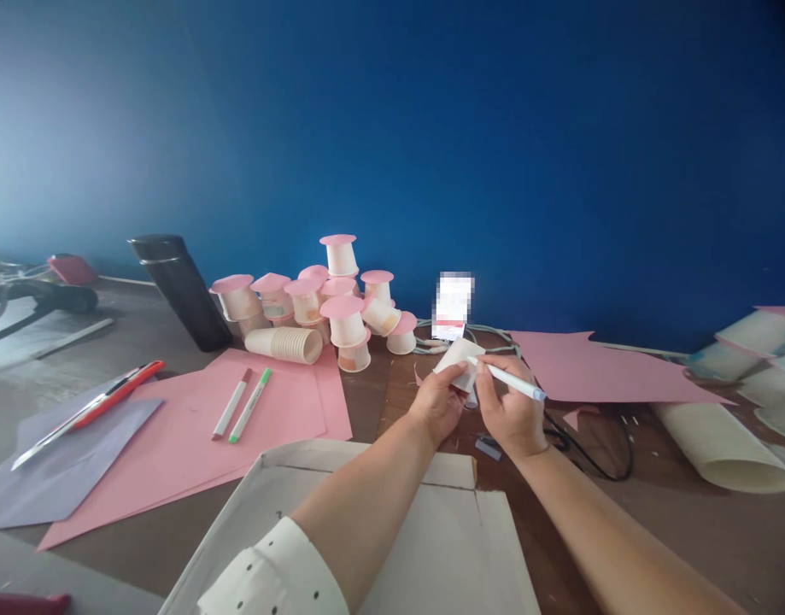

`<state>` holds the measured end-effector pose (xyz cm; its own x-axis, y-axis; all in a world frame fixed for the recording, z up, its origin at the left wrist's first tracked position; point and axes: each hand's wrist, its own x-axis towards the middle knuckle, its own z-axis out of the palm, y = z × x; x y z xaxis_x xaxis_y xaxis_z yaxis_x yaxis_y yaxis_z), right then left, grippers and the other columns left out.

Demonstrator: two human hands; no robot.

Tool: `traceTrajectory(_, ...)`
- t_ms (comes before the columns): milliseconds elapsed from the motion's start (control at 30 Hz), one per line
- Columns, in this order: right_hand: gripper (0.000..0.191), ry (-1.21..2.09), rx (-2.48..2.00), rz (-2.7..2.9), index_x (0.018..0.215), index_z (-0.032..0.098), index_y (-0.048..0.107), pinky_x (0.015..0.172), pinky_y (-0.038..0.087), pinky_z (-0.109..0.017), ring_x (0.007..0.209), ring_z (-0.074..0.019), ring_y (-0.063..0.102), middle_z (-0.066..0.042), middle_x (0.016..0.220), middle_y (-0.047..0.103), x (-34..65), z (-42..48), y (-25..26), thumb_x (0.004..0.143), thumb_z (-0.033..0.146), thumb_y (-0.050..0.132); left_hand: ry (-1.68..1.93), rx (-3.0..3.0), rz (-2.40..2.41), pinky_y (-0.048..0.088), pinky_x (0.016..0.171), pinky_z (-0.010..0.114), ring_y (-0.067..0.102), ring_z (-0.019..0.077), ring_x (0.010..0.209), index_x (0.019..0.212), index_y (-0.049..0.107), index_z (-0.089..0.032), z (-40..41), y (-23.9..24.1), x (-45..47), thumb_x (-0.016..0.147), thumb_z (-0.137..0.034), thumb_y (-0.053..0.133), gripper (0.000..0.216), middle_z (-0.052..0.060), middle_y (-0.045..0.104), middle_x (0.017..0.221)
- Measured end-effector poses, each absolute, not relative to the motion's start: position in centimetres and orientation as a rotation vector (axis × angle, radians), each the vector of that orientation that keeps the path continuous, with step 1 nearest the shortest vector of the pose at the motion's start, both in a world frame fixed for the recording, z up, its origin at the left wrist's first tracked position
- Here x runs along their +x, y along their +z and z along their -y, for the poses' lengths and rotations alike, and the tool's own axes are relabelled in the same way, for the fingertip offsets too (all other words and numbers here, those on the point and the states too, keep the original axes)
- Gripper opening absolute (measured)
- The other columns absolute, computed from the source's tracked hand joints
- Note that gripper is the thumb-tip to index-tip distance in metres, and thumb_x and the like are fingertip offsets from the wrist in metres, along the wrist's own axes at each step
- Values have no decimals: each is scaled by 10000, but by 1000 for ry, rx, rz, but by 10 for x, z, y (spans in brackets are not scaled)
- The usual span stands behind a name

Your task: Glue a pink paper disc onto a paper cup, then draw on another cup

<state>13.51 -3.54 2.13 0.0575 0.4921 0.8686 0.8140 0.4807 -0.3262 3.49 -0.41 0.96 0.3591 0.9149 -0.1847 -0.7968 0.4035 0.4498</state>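
Note:
Near the middle of the table my left hand (438, 403) is closed around a small white paper cup (457, 357), held tilted. My right hand (512, 410) pinches a white felt-tip pen (511, 378) with a pale blue end, its tip at the cup's side. What the tip has drawn is too small to tell. A loose grey-blue pen cap (488, 449) lies below my right hand. Behind and left stand several paper cups (342, 323) topped with pink paper discs, some stacked. A nested stack of plain cups (283, 343) lies on its side before them.
A bright phone screen (453, 303) leans behind my hands, near cables (613, 474). At left are a black flask (180, 295), pink paper (174, 436), two markers (249, 406) and an orange cutter (120, 393). Pink paper (610, 367) and a rolled sheet (725, 448) lie right.

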Motion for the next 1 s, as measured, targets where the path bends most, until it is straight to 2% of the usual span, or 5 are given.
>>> traceTrajectory(633, 106, -401, -1192, 1599, 925, 186, 599, 801, 485, -384, 838, -215, 612, -73, 864, 665, 135, 34, 19, 862, 248, 540, 1123, 279, -437, 490, 710, 186, 634, 109, 715, 871, 685, -105, 4, 11, 35, 744, -95, 641, 135, 56, 690, 788)
traceTrajectory(1000, 134, -287, -1141, 1507, 960, 179, 606, 786, 504, -364, 850, -207, 621, -79, 900, 650, 137, 36, 23, 866, 256, 549, 1176, 185, -393, 527, 771, 196, 672, 151, 851, 934, 660, -84, 2, 9, 36, 739, -54, 644, 198, 123, 696, 984)
